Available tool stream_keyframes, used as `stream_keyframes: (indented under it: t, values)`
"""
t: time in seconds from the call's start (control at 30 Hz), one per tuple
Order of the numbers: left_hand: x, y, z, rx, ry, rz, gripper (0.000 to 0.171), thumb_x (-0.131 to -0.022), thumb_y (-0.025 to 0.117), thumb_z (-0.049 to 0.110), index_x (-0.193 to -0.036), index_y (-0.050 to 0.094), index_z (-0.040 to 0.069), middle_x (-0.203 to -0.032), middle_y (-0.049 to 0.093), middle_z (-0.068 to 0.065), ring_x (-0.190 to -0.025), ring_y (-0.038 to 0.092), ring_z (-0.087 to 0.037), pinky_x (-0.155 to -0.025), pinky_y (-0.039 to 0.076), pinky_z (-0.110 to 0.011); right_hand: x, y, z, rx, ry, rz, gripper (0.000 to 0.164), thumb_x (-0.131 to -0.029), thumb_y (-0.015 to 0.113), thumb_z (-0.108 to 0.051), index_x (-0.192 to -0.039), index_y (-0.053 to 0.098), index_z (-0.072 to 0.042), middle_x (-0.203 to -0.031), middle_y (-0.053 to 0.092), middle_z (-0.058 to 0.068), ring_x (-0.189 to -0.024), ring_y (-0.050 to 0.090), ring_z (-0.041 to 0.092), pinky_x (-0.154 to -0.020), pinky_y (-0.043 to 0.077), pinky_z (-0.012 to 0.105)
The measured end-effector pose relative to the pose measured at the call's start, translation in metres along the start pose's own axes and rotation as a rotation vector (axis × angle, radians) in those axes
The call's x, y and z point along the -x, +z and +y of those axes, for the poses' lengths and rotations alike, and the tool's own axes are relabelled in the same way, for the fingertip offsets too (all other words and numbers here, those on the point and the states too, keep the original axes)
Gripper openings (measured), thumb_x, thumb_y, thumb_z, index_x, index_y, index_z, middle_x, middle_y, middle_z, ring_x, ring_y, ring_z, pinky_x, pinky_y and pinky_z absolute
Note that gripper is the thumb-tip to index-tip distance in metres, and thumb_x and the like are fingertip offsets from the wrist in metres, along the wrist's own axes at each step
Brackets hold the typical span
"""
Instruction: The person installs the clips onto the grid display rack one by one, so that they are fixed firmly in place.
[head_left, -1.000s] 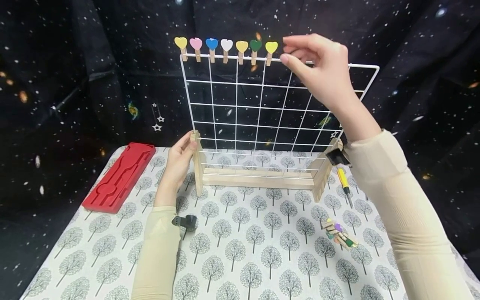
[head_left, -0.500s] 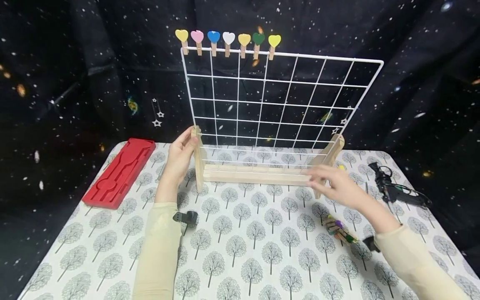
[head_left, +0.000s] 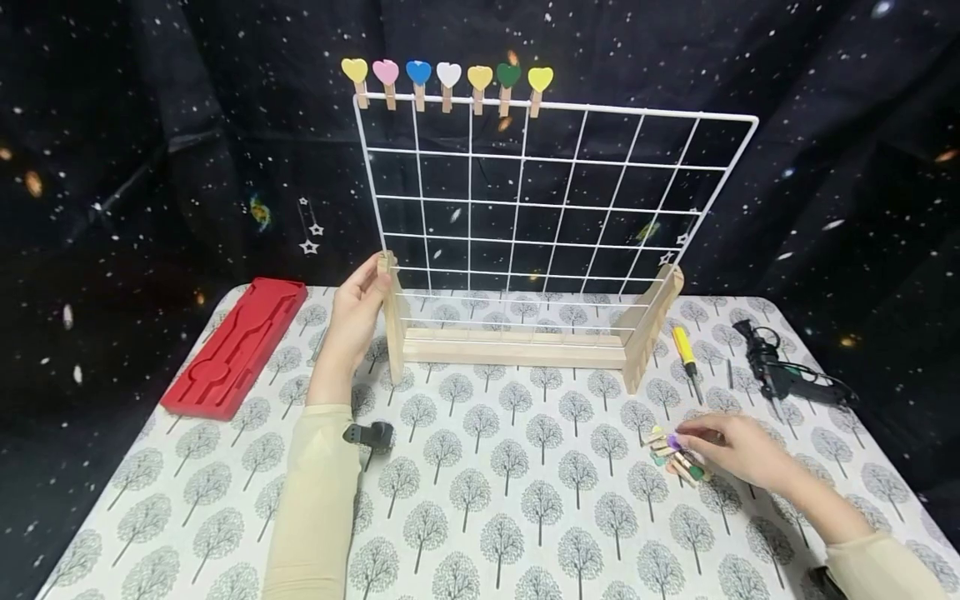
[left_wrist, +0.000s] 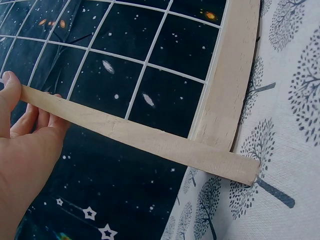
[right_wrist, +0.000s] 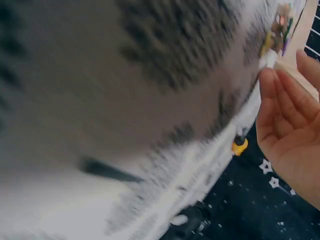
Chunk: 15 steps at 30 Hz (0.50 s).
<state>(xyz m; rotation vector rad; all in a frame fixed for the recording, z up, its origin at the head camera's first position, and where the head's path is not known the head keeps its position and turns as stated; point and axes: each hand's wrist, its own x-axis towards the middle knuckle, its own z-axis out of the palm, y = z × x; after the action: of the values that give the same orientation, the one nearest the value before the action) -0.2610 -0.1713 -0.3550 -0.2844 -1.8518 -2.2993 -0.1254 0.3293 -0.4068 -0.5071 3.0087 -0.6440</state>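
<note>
My left hand (head_left: 354, 315) grips the wooden upright (head_left: 393, 329); right hand (head_left: 742, 450), fingers parted, at clothespins (head_left: 681, 460), apparently selecting; pinch required.

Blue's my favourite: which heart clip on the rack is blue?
The third clip from the left, between the pink clip and white clip; no other's blue.

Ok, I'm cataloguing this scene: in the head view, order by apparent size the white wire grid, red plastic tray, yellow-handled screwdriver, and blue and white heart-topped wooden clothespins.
White wire grid
Red plastic tray
Yellow-handled screwdriver
Blue heart-topped wooden clothespin and white heart-topped wooden clothespin: look alike, unranked
</note>
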Motion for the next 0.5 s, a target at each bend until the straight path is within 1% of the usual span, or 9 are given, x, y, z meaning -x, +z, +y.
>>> stream_keyframes:
  t: [0.07, 0.13, 0.23, 0.27, 0.37, 0.43, 0.5]
  values:
    - [0.0, 0.0, 0.0, 0.002, -0.003, 0.006, 0.055, -0.085, 0.054, 0.023, -0.133, 0.033, 0.006, -0.132, 0.041, -0.009, -0.12, 0.038, -0.015, -0.102, 0.03, -0.026, 0.003, 0.004, -0.002, 0.009, 0.035, 0.014, 0.027, -0.08, 0.058, -0.039, -0.095, 0.064, -0.018, -0.081, 0.06, -0.012, -0.063, 0.053, -0.002, -0.053, 0.046, 0.017]
    - [0.0, 0.0, 0.0, 0.007, -0.004, 0.006, 0.056, -0.084, 0.054, 0.023, -0.133, 0.033, 0.006, -0.132, 0.041, -0.01, -0.12, 0.039, -0.016, -0.102, 0.03, -0.026, 0.004, 0.007, -0.004, 0.028, 0.032, 0.04, 0.022, -0.079, 0.059, -0.04, -0.089, 0.064, -0.021, -0.076, 0.057, -0.015, -0.06, 0.051, -0.002, -0.051, 0.044, 0.017]
    - [0.0, 0.0, 0.0, 0.007, -0.004, 0.005, 0.056, -0.084, 0.054, 0.024, -0.133, 0.033, 0.006, -0.132, 0.04, -0.01, -0.12, 0.038, -0.016, -0.102, 0.03, -0.026, 0.002, 0.01, -0.008, 0.069, 0.016, 0.081, 0.016, -0.078, 0.061, -0.039, -0.084, 0.063, -0.024, -0.072, 0.054, -0.017, -0.057, 0.047, -0.001, -0.051, 0.042, 0.018]
    - [0.0, 0.0, 0.0, 0.006, -0.003, 0.003, 0.056, -0.084, 0.054, 0.024, -0.133, 0.033, 0.006, -0.132, 0.041, -0.01, -0.12, 0.038, -0.016, -0.102, 0.03, -0.027, 0.002, 0.011, -0.009, 0.068, 0.027, 0.084, 0.015, -0.078, 0.061, -0.039, -0.083, 0.063, -0.025, -0.071, 0.054, -0.017, -0.056, 0.047, -0.001, -0.05, 0.042, 0.018]
    - [0.0, 0.0, 0.0, 0.0, 0.0, 0.001, 0.056, -0.084, 0.054, 0.024, -0.133, 0.034, 0.006, -0.131, 0.041, -0.01, -0.12, 0.039, -0.016, -0.103, 0.03, -0.027, 0.0, 0.013, -0.01, 0.033, 0.074, 0.053, 0.015, -0.077, 0.06, -0.041, -0.082, 0.062, -0.027, -0.072, 0.055, -0.016, -0.057, 0.048, -0.001, -0.052, 0.042, 0.019]
    - [0.0, -0.001, -0.001, -0.005, 0.001, 0.001, 0.055, -0.084, 0.054, 0.025, -0.133, 0.034, 0.007, -0.131, 0.041, -0.01, -0.119, 0.039, -0.016, -0.103, 0.03, -0.028, -0.002, 0.013, -0.009, -0.025, 0.108, 0.014, 0.015, -0.078, 0.06, -0.041, -0.082, 0.061, -0.026, -0.072, 0.056, -0.014, -0.057, 0.049, 0.002, -0.051, 0.042, 0.019]
    - [0.0, -0.001, -0.001, -0.006, 0.001, 0.0, 0.055, -0.084, 0.054, 0.025, -0.132, 0.034, 0.007, -0.131, 0.041, -0.01, -0.12, 0.039, -0.016, -0.103, 0.03, -0.028, -0.003, 0.013, -0.008, -0.081, 0.12, -0.019, 0.016, -0.078, 0.059, -0.041, -0.081, 0.06, -0.026, -0.072, 0.056, -0.012, -0.06, 0.051, 0.002, -0.053, 0.044, 0.019]
